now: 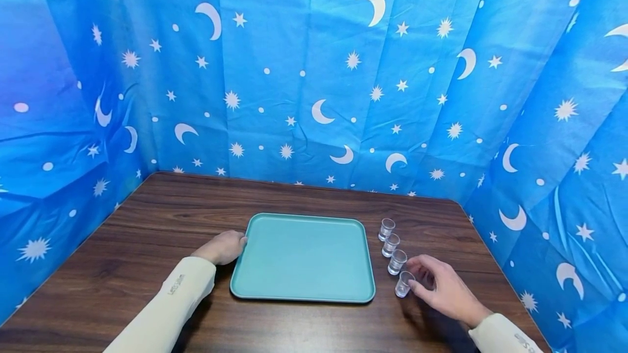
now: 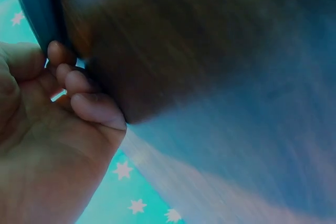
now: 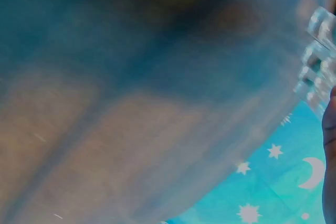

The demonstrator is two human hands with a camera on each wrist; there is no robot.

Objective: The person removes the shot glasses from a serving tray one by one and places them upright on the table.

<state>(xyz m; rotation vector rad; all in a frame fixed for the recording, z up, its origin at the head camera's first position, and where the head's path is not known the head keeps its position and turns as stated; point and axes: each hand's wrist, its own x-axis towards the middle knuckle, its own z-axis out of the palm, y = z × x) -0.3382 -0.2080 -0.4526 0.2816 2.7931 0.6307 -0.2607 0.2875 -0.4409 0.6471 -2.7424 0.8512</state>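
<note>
My left hand [image 1: 227, 247] holds the left edge of a mint-green rectangular tray [image 1: 299, 257] lying flat on the table. In the left wrist view, the thumb and fingertips [image 2: 61, 53] pinch the dark-looking tray rim [image 2: 42, 9], with the other fingers curled. To the tray's right, several small clear shot glasses stand upright in a slanting row. My right hand [image 1: 448, 290] has its thumb and a finger at the nearest shot glass [image 1: 403, 285], pinching its right side. Beyond it are another shot glass [image 1: 397, 263] and the farthest one [image 1: 386, 229]. The right wrist view barely catches the hand [image 3: 329, 150].
The dark wood-grain table [image 1: 314, 326] extends around the tray on every side. Blue curtains [image 1: 275, 70] with white moons and stars hang behind the table and along both sides. The glasses stand close to one another, a small gap from the tray's right rim.
</note>
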